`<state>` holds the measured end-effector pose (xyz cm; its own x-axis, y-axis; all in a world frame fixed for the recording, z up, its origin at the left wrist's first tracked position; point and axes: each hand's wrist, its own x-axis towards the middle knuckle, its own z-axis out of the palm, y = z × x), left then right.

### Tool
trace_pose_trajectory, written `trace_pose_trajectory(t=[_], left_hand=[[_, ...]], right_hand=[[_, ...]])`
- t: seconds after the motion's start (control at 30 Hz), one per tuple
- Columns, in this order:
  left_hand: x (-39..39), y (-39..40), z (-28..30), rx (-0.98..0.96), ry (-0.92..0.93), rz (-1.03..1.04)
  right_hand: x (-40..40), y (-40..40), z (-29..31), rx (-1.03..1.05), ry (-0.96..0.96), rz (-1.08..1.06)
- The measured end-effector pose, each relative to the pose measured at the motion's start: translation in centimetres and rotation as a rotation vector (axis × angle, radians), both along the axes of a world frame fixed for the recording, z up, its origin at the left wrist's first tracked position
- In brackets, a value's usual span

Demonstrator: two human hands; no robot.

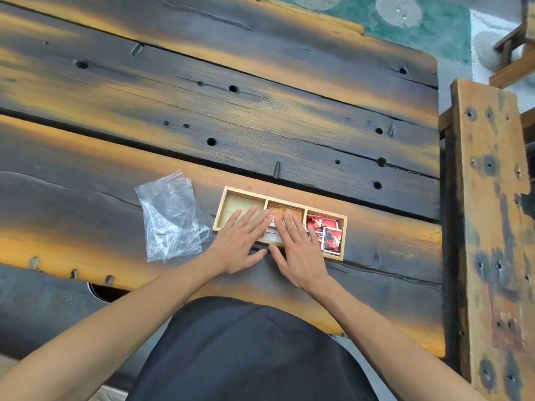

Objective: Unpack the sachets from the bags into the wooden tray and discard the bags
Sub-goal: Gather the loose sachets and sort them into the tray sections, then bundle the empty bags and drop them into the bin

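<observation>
Two bare forearms reaching forward, converging. Left hand (241,243): palm down, fingers straight and spread, thumb out to the right. Right hand (298,250): palm down, fingers straight, close together, thumb out to the left. Thumbs nearly meeting.

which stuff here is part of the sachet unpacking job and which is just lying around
Part of the job:
wooden tray
red sachets, right compartment
brown sachets, middle compartment
clear plastic bags, left of the tray
left hand and right hand, flat over the tray

Just there:
wooden table
wooden bench
green rug
</observation>
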<state>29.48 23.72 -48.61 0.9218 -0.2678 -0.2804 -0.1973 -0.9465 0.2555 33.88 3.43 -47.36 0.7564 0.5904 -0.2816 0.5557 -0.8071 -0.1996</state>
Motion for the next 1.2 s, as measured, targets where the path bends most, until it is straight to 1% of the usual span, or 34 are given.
trace_pose_trajectory(t=[0.07, 0.13, 0.3, 0.4, 0.47, 0.53, 0.63, 0.7, 0.73, 0.77, 0.83, 0.9, 1.0, 1.1, 1.17, 1.2], left_hand=[[-0.8, 1.8, 0.4, -0.07, -0.098, 0.138], [-2.0, 4.3, 0.5, -0.08, -0.14, 0.299], [-6.4, 11.3, 0.5, -0.09, -0.108, 0.729], [-9.1, 14.2, 0.2, -0.145, -0.086, 0.946], [-10.2, 15.3, -0.1, -0.22, -0.04, 1.078], [-10.8, 16.0, -0.5, -0.338, 0.01, 1.225], [-10.7, 16.1, -0.4, -0.589, 0.074, 1.451], [-10.4, 16.2, -0.6, -0.752, 0.089, 1.593], [-10.1, 16.2, -0.6, -0.818, 0.07, 1.647], [-9.8, 16.2, -0.7, -0.885, 0.052, 1.703], [-9.3, 16.2, -0.5, -1.062, 0.05, 1.8], [-8.9, 16.2, -0.1, -1.192, 0.12, 1.844], [-9.2, 16.3, -0.4, -1.214, 0.224, 1.82], [-10.1, 16.2, -0.9, -1.224, 0.249, 1.798], [-11.0, 16.1, -1.2, -1.254, 0.277, 1.762], [-11.5, 15.9, -1.3, -1.264, 0.279, 1.759]], right_hand=[[0.0, 1.2, 0.7, 0.045, -0.005, 0.066], [0.5, 3.1, 1.1, 0.075, -0.005, 0.144], [1.8, 9.8, 1.3, 0.123, 0.038, 0.321], [2.2, 14.1, 1.6, 0.142, 0.082, 0.416], [2.2, 16.8, 1.7, 0.173, 0.153, 0.431], [1.9, 19.2, 1.5, 0.237, 0.262, 0.32], [1.5, 22.4, 0.7, 0.324, 0.439, -0.035], [1.3, 24.1, 0.0, 0.296, 0.588, -0.316], [1.1, 24.7, -0.2, 0.261, 0.637, -0.42], [0.9, 25.1, -0.6, 0.231, 0.661, -0.48], [0.3, 25.8, -0.7, 0.195, 0.668, -0.509], [0.0, 26.1, -1.5, 0.183, 0.656, -0.511], [-0.1, 26.1, -2.8, 0.194, 0.675, -0.532], [-0.2, 25.5, -3.3, 0.23, 0.733, -0.543], [-0.5, 25.2, -2.3, 0.256, 0.837, -0.562], [-0.5, 24.9, -2.0, 0.257, 0.932, -0.587]])
